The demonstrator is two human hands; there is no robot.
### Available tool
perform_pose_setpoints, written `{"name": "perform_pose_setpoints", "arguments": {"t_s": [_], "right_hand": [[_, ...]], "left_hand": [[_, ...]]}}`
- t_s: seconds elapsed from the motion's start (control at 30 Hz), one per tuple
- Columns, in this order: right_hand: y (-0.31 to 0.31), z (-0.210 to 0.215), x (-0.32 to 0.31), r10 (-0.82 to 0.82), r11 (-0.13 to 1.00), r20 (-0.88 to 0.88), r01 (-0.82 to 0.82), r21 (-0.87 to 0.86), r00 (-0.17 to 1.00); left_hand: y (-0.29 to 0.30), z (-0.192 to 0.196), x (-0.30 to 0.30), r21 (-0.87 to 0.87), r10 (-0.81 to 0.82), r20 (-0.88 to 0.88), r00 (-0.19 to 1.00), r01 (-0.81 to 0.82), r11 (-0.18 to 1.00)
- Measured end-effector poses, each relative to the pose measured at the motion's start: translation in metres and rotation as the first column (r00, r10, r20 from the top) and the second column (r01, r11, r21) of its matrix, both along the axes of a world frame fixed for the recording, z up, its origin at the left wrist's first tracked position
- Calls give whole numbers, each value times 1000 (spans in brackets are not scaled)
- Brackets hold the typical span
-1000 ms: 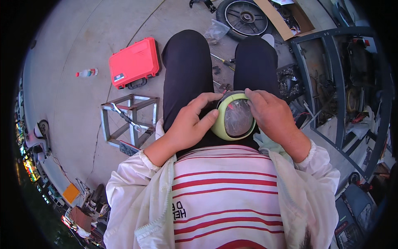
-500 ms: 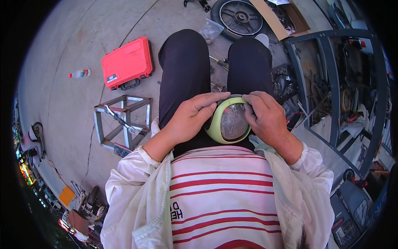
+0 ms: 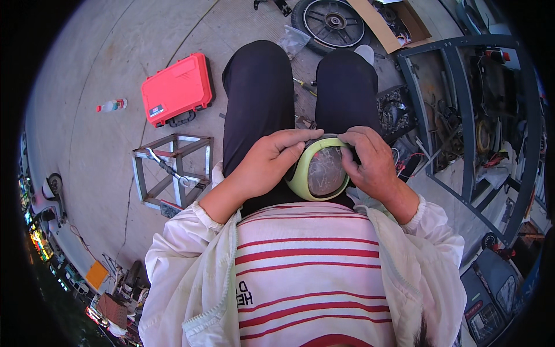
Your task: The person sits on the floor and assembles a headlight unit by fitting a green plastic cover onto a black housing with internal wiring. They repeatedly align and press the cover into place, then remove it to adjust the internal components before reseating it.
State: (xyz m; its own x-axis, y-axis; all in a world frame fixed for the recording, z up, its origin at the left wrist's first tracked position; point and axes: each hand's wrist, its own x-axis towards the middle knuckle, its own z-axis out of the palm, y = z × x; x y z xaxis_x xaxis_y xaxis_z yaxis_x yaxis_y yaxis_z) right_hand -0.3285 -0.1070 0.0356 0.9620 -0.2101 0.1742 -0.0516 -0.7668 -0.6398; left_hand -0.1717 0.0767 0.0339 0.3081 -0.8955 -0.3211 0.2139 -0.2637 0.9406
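A round lime-green headlight [image 3: 327, 170] rests in my lap between my thighs. Its broad rim surrounds a greyish, scratched clear face. My left hand [image 3: 278, 157] is closed on its upper left edge, with the fingers reaching along the top and the thumb against the side. On the upper right, my right hand [image 3: 369, 161] grips the rim, its thumb bent over the clear face. The fingertips of both hands nearly meet at the top edge. The underside of the headlight is hidden.
On the left floor stand a red hard case [image 3: 178, 88], a plastic bottle [image 3: 113, 105] and a metal frame [image 3: 151, 184] with a wrench [image 3: 169, 168] on it. Ahead lie a motorcycle wheel [image 3: 330, 21] and a cardboard box [image 3: 417, 24]. A dark steel rack [image 3: 454, 95] rises at right.
My hands keep the same hold on the headlight, which has barely moved. The whole view has shifted very slightly.
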Motion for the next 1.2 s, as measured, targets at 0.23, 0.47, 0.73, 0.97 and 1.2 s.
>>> {"name": "perform_pose_setpoints", "arguments": {"t_s": [0.23, 0.47, 0.73, 0.97, 1.2], "right_hand": [[4, -3, -7, 2, 1000, 33, -1, -17, 999], [6, -3, -4, 9, 1000, 70, -9, 0, 998], [10, 1, 9, -144, 956, 11, 136, 261, 990], [5, -8, 15, 24, 879, -94, 24, 476, 995], [10, -11, 17, -8, 905, -73, 38, 423, 997]], "left_hand": [[7, 6, -11, 18, 28, 122, 992, -30, 999], [5, 12, -24, -38, 70, 519, 852, -59, 998], [0, 9, -30, -36, 150, 631, 761, -165, 986], [3, 5, -34, -10, 174, 629, 757, -217, 976], [3, 0, -37, -54, 250, 553, 795, -266, 963]]}}
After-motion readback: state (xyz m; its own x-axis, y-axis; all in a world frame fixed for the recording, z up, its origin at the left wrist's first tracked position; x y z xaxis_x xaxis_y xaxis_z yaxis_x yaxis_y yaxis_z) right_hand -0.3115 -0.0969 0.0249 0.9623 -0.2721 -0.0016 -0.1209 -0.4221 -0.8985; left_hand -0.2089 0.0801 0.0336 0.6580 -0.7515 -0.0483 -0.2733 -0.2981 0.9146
